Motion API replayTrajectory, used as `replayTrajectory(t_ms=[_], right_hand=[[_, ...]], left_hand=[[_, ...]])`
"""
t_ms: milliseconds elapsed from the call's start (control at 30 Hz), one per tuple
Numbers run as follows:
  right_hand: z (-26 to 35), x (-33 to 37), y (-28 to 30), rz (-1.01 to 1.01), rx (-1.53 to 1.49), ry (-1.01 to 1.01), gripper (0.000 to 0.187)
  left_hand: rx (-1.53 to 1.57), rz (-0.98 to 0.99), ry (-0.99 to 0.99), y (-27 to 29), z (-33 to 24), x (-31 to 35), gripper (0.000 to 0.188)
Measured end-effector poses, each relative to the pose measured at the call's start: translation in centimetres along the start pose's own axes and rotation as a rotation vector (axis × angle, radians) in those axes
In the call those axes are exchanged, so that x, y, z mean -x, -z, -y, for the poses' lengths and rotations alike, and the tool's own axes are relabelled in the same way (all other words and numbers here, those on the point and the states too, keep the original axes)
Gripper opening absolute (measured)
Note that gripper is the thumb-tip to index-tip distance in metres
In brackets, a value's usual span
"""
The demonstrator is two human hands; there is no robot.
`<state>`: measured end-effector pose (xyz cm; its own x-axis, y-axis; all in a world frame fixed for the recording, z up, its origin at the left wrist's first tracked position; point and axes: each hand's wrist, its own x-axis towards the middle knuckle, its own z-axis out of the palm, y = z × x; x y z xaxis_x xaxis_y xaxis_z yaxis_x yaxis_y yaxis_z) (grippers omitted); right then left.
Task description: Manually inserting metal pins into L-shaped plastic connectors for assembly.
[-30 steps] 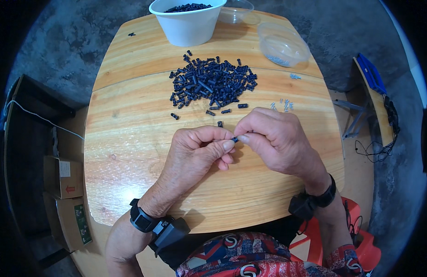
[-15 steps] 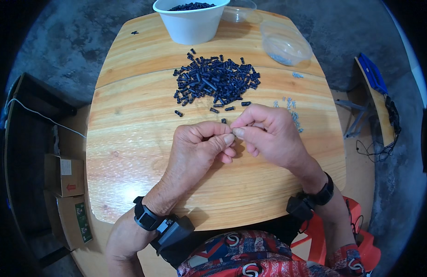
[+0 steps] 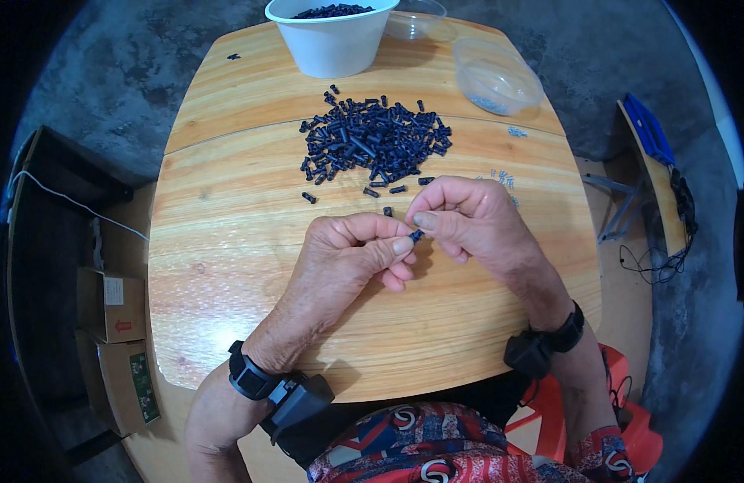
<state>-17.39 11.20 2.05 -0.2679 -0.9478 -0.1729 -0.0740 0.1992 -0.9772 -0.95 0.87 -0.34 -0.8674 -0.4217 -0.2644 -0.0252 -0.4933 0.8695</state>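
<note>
Between the thumb and forefinger of my left hand (image 3: 348, 253) is pinched a small dark cylindrical piece (image 3: 416, 235), its end poking out toward the right. My right hand (image 3: 484, 229) hovers just beside it, thumb and forefinger pressed together; whatever they hold is too small to make out. Beyond my hands lies a heap of similar dark pieces (image 3: 372, 141), with a few loose ones along its near side. One single dark piece (image 3: 388, 212) rests close to my left fingertips. Small silvery parts (image 3: 504, 179) are scattered behind my right hand, partly covered by it.
At the table's far edge stands a white tub (image 3: 331, 47) filled with dark pieces. A clear plastic bowl (image 3: 500, 80) holding small silvery bits sits at the far right, with another clear container (image 3: 416, 24) behind. Cardboard boxes (image 3: 114, 306) are on the floor at left.
My right hand has drawn slightly up and right, parting from the left fingertips. The dark piece in my left hand now shows. My left hand has barely moved.
</note>
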Motion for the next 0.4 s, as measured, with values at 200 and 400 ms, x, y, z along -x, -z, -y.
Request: replayTrajectory(t_ms=[200, 400], right_hand=[[-1.2, 0.0, -0.6, -0.036, -0.161, 0.004, 0.014], [-1.6, 0.1, -2.1, -0.185, -0.083, 0.085, 0.012]], left_hand=[[0.012, -0.009, -0.04, 0.1, 0.3, 0.0, 0.012], [-0.036, -0.053, -0.076, 0.0, 0.4, 0.1, 0.012]])
